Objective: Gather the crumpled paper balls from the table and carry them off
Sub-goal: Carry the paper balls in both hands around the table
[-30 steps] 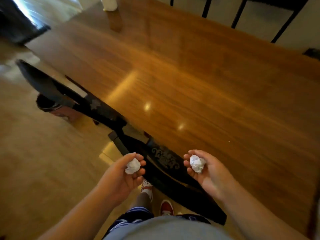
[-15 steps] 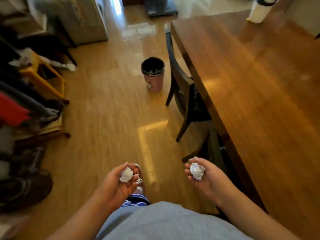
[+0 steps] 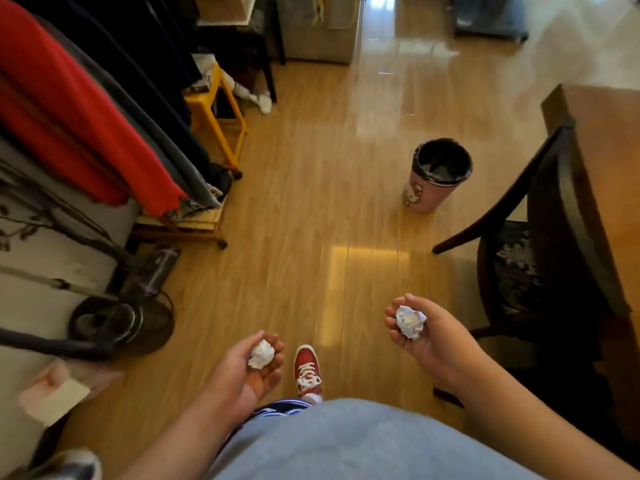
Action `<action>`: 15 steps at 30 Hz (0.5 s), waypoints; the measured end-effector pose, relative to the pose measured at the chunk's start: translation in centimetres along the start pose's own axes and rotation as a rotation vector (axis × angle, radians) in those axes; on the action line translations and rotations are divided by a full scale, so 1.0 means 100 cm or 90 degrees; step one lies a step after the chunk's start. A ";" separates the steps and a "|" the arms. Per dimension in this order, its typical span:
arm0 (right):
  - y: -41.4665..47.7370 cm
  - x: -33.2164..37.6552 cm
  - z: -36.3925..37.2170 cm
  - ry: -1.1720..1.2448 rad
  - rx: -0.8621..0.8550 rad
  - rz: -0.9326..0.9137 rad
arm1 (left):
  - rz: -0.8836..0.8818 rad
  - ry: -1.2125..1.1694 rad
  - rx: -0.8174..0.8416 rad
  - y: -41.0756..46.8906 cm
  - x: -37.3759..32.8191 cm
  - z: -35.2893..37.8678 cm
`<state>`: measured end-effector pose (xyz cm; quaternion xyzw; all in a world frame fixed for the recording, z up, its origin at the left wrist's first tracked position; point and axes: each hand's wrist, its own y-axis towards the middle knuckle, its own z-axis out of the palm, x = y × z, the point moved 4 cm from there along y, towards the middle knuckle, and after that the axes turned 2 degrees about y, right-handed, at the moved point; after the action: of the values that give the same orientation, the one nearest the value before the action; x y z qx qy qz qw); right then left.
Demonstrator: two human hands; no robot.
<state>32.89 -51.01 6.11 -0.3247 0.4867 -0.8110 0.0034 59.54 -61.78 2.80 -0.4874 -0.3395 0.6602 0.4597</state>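
My left hand [image 3: 247, 370] is cupped palm up around a white crumpled paper ball [image 3: 261, 353], low in the middle of the view. My right hand [image 3: 431, 336] holds a second crumpled paper ball [image 3: 410, 321] in its curled fingers, a little higher and to the right. Both hands hover over the wooden floor, away from the wooden table [image 3: 609, 140], whose corner shows at the right edge. No paper balls are visible on the part of the table that shows.
A pink bin [image 3: 438, 174] with a black liner stands on the floor ahead, right of centre. A dark chair [image 3: 540, 258] sits against the table. Hanging clothes [image 3: 86, 109], a yellow stool [image 3: 216, 109] and a fan base [image 3: 124, 323] line the left side.
The view has swung left from the table to the open floor, and the bin now lies ahead and nearer. Both hands still hold their paper balls.
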 end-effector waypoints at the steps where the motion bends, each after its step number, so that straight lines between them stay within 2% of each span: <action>1: 0.009 0.007 0.005 0.008 -0.011 0.006 | -0.001 0.010 0.006 0.008 -0.017 0.008; 9: 0.065 0.065 0.003 0.052 -0.110 0.027 | 0.009 0.075 0.083 0.069 -0.119 0.113; 15: 0.126 0.121 -0.007 0.076 -0.128 0.056 | 0.023 0.111 0.130 0.118 -0.177 0.208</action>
<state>19.07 -60.94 2.24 -0.2530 0.5785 -0.7751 -0.0229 38.19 -82.49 4.19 -0.4996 -0.2208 0.6547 0.5225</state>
